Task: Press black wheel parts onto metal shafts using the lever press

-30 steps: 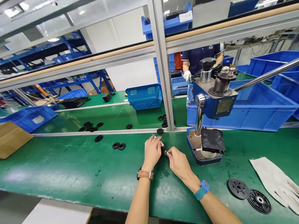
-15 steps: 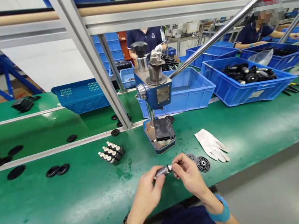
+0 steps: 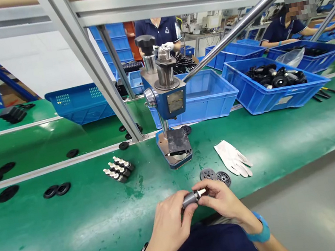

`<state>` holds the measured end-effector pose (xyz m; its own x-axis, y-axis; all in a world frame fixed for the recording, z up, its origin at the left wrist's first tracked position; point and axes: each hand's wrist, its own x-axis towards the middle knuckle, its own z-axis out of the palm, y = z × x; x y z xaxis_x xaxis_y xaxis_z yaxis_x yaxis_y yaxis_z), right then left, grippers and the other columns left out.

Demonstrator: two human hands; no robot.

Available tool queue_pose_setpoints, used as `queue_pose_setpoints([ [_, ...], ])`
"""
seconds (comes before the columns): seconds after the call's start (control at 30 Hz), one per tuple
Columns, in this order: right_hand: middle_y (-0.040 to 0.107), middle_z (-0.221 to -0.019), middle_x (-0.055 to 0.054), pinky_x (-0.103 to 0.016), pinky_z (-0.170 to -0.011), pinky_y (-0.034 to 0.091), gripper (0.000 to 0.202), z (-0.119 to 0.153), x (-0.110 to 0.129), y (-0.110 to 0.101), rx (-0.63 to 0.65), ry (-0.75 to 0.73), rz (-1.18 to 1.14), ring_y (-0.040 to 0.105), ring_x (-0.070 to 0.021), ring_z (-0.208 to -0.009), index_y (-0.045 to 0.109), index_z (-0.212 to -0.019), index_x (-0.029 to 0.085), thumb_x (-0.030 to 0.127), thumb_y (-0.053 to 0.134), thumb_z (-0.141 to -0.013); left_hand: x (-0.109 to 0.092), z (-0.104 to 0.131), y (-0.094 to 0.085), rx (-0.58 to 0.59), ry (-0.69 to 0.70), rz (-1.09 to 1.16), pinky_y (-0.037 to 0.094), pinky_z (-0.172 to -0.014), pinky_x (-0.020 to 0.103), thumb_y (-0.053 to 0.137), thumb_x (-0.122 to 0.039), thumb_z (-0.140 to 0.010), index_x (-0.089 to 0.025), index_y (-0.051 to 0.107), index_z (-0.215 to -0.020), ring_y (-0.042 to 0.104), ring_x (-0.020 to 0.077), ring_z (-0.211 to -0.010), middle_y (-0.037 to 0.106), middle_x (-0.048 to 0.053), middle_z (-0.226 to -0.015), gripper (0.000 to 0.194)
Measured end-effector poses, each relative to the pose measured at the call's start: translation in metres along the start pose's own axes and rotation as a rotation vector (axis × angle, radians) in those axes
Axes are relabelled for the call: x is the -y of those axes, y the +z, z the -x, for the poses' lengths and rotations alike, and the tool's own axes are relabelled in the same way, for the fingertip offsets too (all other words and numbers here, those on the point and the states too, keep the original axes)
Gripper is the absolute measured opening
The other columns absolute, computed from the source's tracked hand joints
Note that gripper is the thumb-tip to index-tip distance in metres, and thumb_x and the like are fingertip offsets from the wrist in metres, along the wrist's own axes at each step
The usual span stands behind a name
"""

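A dark grey cylindrical part (image 3: 189, 200) with a black collar and a white stepped tip lies across my two hands, just above the green bench. My left hand (image 3: 173, 215) is closed round its grey body. At the collar end, the thumb and fingers of my right hand (image 3: 220, 196) pinch it, and the white tip shows between them. Beyond my right hand, two black spoked discs (image 3: 207, 174) rest on the bench. To the left stands a small cluster of black parts with white tips (image 3: 118, 168).
A blue hand press (image 3: 170, 103) with a long red-knobbed lever (image 3: 243, 21) stands ahead, a black block on its base. A white glove (image 3: 233, 159) lies to its right. Blue bins (image 3: 282, 98) line the back. Black rings (image 3: 57, 190) are scattered left. Two people work opposite.
My right fingers have shifted from the white tip to the collar, leaving the tip exposed. Both hands and the part have come slightly closer to me. The camera view has tilted down a little.
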<state>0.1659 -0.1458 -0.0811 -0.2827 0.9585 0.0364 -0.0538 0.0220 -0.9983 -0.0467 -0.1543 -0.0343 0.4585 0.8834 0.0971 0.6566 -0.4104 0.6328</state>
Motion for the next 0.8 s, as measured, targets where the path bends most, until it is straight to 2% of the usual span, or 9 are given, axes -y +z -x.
queue_pose_setpoints([
  [0.23,0.078,-0.093,-0.003,-0.023,-0.073,0.056,0.032,0.002,0.002,-0.002,0.003,-0.021,-0.035,0.071,-0.0146,-0.081,0.080,-0.111,0.023,0.040,0.083,-0.085,-0.008,0.001,-0.003,0.000,0.011,-0.009,0.038,-0.070,0.032,0.052,-0.033,-0.104,-0.024,0.062,-0.110,0.069,0.0235,-0.082,0.075,0.003,-0.095,0.015],
  [0.4,0.078,-0.096,-0.004,-0.023,-0.077,0.056,0.025,0.002,0.009,-0.002,0.002,-0.245,0.103,0.071,-0.0145,-0.085,0.080,-0.114,0.026,0.035,0.077,-0.092,-0.013,-0.001,-0.002,0.061,-0.106,0.073,0.032,-0.065,0.031,0.048,-0.038,-0.105,-0.023,0.063,-0.100,0.061,0.0199,-0.067,0.068,0.001,-0.076,0.023],
  [0.53,0.078,-0.095,-0.005,-0.026,-0.078,0.057,0.025,0.003,0.009,-0.004,0.019,-0.385,0.191,0.071,-0.0155,-0.085,0.078,-0.118,0.025,0.035,0.074,-0.095,-0.016,-0.001,-0.004,0.123,-0.189,0.196,0.032,-0.065,0.030,0.045,-0.043,-0.105,-0.021,0.066,-0.095,0.055,0.0184,-0.064,0.064,0.001,-0.071,0.032],
  [0.7,0.077,-0.098,-0.006,-0.027,-0.079,0.058,0.027,0.006,0.003,-0.002,0.041,-0.475,0.263,0.072,-0.0162,-0.088,0.075,-0.123,0.025,0.028,0.072,-0.096,-0.013,-0.003,-0.003,0.145,-0.247,0.385,0.036,-0.063,0.027,0.047,-0.051,-0.102,-0.018,0.071,-0.088,0.052,0.0171,-0.065,0.065,0.001,-0.071,0.044],
  [0.8,0.078,-0.097,-0.007,-0.026,-0.077,0.058,0.027,0.007,0.005,-0.002,0.049,-0.457,0.299,0.072,-0.0158,-0.085,0.075,-0.123,0.024,0.027,0.071,-0.096,-0.011,-0.003,-0.003,0.158,-0.263,0.456,0.039,-0.065,0.026,0.048,-0.054,-0.101,-0.016,0.073,-0.089,0.053,0.0166,-0.067,0.066,0.002,-0.073,0.047],
])
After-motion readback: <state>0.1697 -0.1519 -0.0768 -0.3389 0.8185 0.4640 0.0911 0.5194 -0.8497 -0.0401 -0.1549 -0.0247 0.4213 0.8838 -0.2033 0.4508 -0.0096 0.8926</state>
